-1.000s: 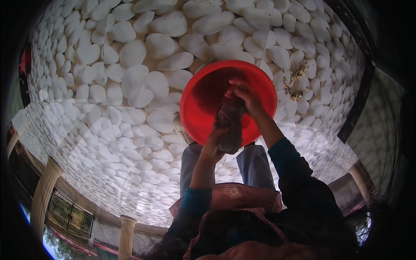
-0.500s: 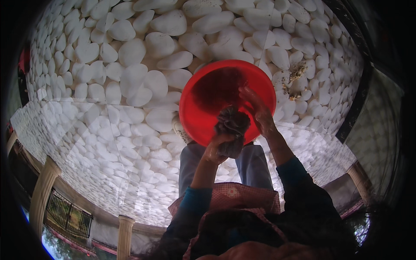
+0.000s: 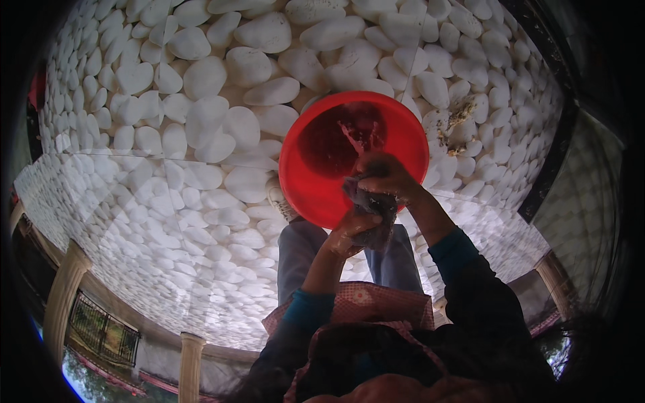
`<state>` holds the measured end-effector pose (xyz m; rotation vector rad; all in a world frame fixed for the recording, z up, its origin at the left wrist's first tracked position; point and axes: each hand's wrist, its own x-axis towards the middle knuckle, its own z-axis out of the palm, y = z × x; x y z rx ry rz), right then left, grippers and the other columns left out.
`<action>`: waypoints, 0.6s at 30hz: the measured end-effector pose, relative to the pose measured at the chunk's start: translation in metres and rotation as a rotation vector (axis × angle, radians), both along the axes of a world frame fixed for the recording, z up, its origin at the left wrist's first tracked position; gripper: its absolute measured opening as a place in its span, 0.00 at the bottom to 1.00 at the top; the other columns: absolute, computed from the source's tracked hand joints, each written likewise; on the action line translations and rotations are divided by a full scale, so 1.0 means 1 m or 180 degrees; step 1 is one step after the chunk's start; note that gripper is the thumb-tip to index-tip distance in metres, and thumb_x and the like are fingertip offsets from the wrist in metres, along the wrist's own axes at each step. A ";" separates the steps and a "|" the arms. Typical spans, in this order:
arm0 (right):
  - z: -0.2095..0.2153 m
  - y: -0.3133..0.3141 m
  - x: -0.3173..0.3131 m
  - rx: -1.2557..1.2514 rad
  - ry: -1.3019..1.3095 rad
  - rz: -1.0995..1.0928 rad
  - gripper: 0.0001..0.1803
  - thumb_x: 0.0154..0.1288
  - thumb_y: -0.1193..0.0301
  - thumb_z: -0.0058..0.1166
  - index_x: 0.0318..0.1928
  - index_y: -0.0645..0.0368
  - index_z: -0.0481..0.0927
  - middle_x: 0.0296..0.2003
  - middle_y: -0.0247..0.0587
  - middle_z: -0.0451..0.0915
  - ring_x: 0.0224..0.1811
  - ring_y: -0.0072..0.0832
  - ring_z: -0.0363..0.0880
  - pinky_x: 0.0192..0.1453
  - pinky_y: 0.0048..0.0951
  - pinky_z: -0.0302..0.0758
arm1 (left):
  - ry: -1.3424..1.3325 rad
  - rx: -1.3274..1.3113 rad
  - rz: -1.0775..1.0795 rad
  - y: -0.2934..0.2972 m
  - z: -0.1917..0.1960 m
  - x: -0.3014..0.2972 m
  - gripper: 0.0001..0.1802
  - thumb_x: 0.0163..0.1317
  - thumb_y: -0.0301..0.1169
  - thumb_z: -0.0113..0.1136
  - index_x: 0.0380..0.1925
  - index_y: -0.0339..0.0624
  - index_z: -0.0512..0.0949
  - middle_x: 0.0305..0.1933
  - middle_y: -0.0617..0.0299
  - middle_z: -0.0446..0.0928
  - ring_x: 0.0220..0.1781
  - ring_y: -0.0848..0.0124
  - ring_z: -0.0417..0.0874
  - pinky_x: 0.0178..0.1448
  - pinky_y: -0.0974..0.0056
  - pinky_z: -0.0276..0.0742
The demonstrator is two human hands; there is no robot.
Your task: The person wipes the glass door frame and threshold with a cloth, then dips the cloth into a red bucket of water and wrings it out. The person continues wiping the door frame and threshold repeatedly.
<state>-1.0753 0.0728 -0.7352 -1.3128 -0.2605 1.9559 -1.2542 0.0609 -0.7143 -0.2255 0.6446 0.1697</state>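
A red plastic bucket (image 3: pixel 316 181) stands on white pebbles just beyond my feet, with dark water inside. Over its near rim both hands grip one wet grey cloth (image 3: pixel 373 209). My left hand (image 3: pixel 348 232) clasps the cloth's lower end from below. My right hand (image 3: pixel 386 176) closes on its upper end, above the bucket's opening. The cloth is bunched and twisted between the two hands.
White rounded pebbles (image 3: pixel 201 127) cover the ground all round, seen partly through a reflective glass panel (image 3: pixel 134 221). A patch of brownish debris (image 3: pixel 460 114) lies right of the bucket. Stone balusters (image 3: pixel 64 295) and a railing show at lower left. My grey trouser legs (image 3: pixel 302 248) are below the bucket.
Both hands have drawn the cloth from the bucket's middle toward its near rim, and the left hand now holds it lower, outside the rim. The bucket has not moved.
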 end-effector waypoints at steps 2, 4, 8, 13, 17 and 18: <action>0.002 0.003 -0.009 0.0249 -0.0602 0.0281 0.12 0.50 0.78 0.62 0.35 0.59 0.74 0.33 0.31 0.74 0.37 0.21 0.74 0.44 0.27 0.72 | 0.0246 0.0564 -0.0401 0.003 -0.005 0.000 0.26 0.53 0.29 0.66 0.53 0.36 0.70 0.41 0.56 0.78 0.40 0.65 0.83 0.41 0.64 0.81; 0.003 0.005 -0.020 0.0492 -0.1156 0.0448 0.12 0.49 0.77 0.62 0.34 0.59 0.73 0.32 0.32 0.74 0.36 0.21 0.75 0.42 0.27 0.72 | 0.0727 0.1164 -0.0963 0.004 -0.010 0.002 0.25 0.53 0.27 0.67 0.51 0.37 0.70 0.40 0.58 0.78 0.39 0.67 0.83 0.40 0.66 0.81; 0.003 0.005 -0.040 0.0539 -0.2144 0.0803 0.12 0.49 0.78 0.61 0.35 0.59 0.73 0.32 0.36 0.76 0.34 0.25 0.77 0.40 0.29 0.73 | 0.1561 0.1899 -0.0355 -0.005 -0.009 0.018 0.23 0.53 0.28 0.69 0.48 0.35 0.72 0.39 0.58 0.80 0.39 0.68 0.84 0.39 0.66 0.80; -0.004 0.007 -0.055 0.0093 -0.2592 0.0877 0.13 0.54 0.76 0.61 0.40 0.58 0.73 0.37 0.40 0.78 0.39 0.30 0.80 0.43 0.32 0.76 | 0.3070 0.3112 -0.1550 -0.001 0.003 0.026 0.20 0.53 0.29 0.69 0.43 0.33 0.73 0.38 0.56 0.81 0.37 0.70 0.84 0.39 0.66 0.79; -0.012 0.009 -0.022 0.0003 -0.0962 0.0342 0.23 0.64 0.62 0.57 0.57 0.55 0.71 0.53 0.46 0.75 0.56 0.33 0.76 0.59 0.33 0.73 | 0.2210 0.2392 -0.1203 0.011 0.009 0.017 0.19 0.54 0.28 0.66 0.44 0.33 0.74 0.35 0.56 0.81 0.32 0.68 0.83 0.36 0.65 0.77; -0.014 0.009 -0.010 -0.0097 -0.0436 0.0175 0.27 0.67 0.57 0.55 0.62 0.54 0.69 0.58 0.48 0.73 0.60 0.34 0.74 0.63 0.33 0.71 | 0.1771 0.1985 -0.1025 0.013 0.009 0.014 0.19 0.55 0.29 0.65 0.45 0.34 0.74 0.35 0.55 0.80 0.31 0.67 0.82 0.36 0.65 0.77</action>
